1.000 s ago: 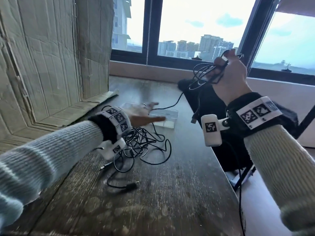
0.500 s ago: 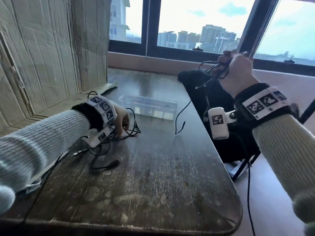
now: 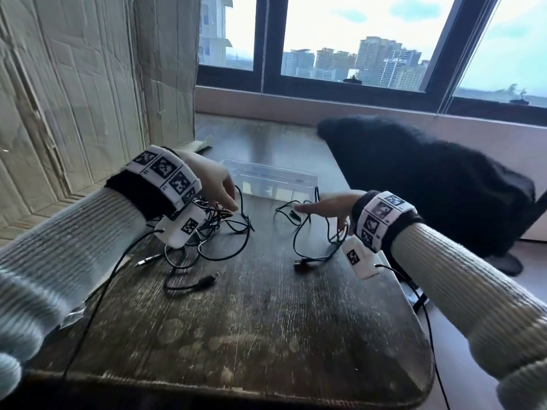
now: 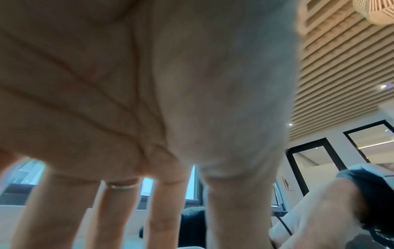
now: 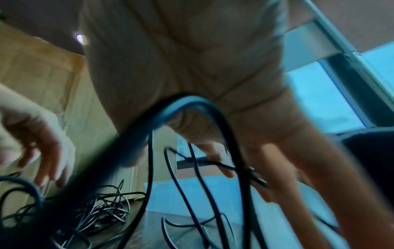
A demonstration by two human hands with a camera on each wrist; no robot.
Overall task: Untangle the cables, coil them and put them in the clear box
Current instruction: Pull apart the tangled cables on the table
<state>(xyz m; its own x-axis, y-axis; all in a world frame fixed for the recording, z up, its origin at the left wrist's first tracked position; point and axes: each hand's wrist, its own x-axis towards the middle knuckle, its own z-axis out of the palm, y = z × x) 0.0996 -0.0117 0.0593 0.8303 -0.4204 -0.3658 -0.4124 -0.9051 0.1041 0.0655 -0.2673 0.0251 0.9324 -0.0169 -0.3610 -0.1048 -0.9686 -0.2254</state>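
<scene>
A tangle of thin black cables point(image 3: 219, 229) lies on the dark wooden table point(image 3: 251, 321), left of centre. My left hand point(image 3: 213, 184) hangs over it, its straight, spread fingers point(image 4: 166, 210) pointing down and touching the top of the heap. One separate black cable point(image 3: 310, 253) lies loose to the right. My right hand point(image 3: 322, 205) hovers flat just over it, fingers stretched to the left. In the right wrist view a loop of that cable point(image 5: 132, 143) arches under the palm point(image 5: 192, 59). The clear box point(image 3: 266, 168) stands just behind both hands, and I see nothing in it.
A tall cardboard panel point(image 3: 74, 99) walls off the table's left side. A black fuzzy chair back point(image 3: 429, 187) stands against the right edge. Behind the box, the table runs to the window sill point(image 3: 325, 105). Thin leads hang from both wrist cameras.
My right hand came down from window height, and the cable it held up now lies on the table. My left hand stays on the tangle.
</scene>
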